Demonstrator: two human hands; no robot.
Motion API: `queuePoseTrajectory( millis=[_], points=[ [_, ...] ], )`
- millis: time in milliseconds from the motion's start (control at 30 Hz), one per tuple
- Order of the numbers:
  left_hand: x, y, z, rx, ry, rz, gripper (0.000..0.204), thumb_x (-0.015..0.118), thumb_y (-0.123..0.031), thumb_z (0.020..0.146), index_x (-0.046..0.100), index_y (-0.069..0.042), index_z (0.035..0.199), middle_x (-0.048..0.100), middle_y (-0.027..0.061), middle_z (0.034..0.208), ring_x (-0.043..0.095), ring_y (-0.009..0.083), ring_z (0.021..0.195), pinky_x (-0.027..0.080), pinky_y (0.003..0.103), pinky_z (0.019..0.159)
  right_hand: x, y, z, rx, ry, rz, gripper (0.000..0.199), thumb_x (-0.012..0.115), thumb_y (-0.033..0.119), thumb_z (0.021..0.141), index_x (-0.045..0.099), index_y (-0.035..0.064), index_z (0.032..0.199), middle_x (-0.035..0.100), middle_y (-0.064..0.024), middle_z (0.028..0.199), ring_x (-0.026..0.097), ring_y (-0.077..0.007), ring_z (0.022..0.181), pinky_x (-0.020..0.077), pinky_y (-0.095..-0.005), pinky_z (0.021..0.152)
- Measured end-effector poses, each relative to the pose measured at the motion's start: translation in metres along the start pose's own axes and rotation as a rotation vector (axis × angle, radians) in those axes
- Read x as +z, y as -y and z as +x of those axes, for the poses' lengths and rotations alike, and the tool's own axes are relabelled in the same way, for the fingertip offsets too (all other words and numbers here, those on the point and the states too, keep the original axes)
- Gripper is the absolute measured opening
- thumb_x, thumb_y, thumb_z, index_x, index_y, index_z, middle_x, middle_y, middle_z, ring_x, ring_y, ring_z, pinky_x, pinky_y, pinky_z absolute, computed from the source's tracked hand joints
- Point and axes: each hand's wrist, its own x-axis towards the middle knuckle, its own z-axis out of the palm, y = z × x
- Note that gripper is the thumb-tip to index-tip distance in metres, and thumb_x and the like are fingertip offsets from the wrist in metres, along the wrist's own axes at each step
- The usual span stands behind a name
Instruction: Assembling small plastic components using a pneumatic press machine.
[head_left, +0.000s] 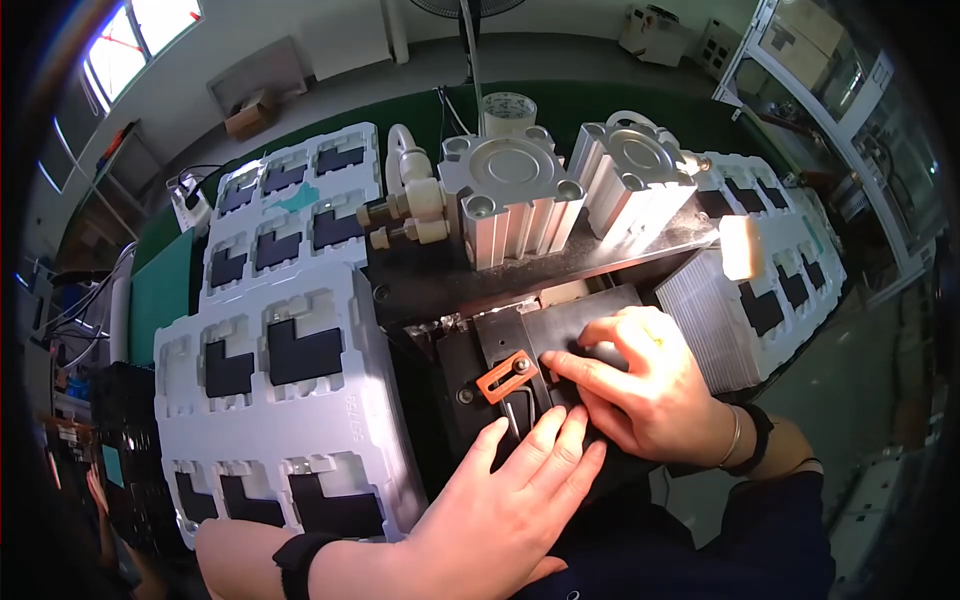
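Note:
In front of me is a black metal fixture (580, 318) under two silver pneumatic cylinders. An orange slotted clamp piece (497, 383), with a bolt through its slot, is mounted on it. Below the clamp a bent thin metal rod (513, 418) runs toward my left fingertips. My left hand (505, 510) lies flat with fingers stretched out, their tips along the fixture's near edge. My right hand (650, 390) is bent over the fixture's right side. Its index fingertip touches the black surface beside the clamp, and the other fingers curl inward; anything between them is hidden.
The large cylinder (515, 190) and the smaller cylinder (635, 170) stand on a black crossbar (480, 272). White trays (270, 432) with black L-shaped pieces are at left; a similar tray (735, 300) is at right. A tape roll (510, 108) sits behind. Another person's hand (98, 490) shows far left.

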Motion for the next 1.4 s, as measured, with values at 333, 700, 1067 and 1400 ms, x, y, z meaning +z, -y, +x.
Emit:
queuePoseTrajectory(
  millis=[333,700,1067,1400],
  points=[
    [0.020,-0.004,-0.002,-0.003,-0.095,-0.022,0.095,0.074,-0.058,0.072,0.045,-0.003,0.144,0.041,0.0191,0.148,0.038,0.0301,0.139,0.038,0.054,0.105,-0.001,-0.002,-0.007,-0.039,0.002,0.077,0.040,0.076,0.010,0.064,0.069,0.0105,0.103,0.060,-0.0088,0.105,0.060,-0.0286,0.093,0.0497,-0.0398,0.080],
    [-0.004,-0.003,-0.004,-0.060,-0.050,-0.222,0.093,0.084,-0.033,0.069,0.042,0.000,0.145,0.038,0.0218,0.151,0.032,0.0374,0.143,0.022,0.052,0.118,-0.018,0.002,-0.019,0.066,-0.080,0.051,0.051,0.081,0.028,0.076,0.067,0.0070,0.120,0.062,-0.0122,0.118,0.061,-0.0303,0.104,0.0495,-0.0421,0.088],
    [-0.013,0.005,0.012,-0.154,-0.097,0.066,0.091,0.066,-0.066,0.079,0.051,0.004,0.135,0.046,0.0225,0.144,0.039,0.0397,0.137,0.030,0.059,0.111,-0.008,-0.027,-0.019,0.053,-0.002,0.299,0.029,0.078,0.019,0.080,0.071,0.0071,0.106,0.068,-0.0084,0.113,0.064,-0.0283,0.103,0.0510,-0.0416,0.089],
    [-0.013,0.013,0.019,-0.255,-0.020,0.050,0.097,0.067,-0.068,0.077,0.046,0.001,0.142,0.040,0.0207,0.150,0.035,0.0409,0.139,0.031,0.063,0.108,-0.001,-0.034,-0.008,0.117,-0.038,0.362,0.030,0.082,0.015,0.075,0.075,0.0047,0.102,0.070,-0.0116,0.113,0.065,-0.0287,0.104,0.0510,-0.0401,0.091]
  ],
)
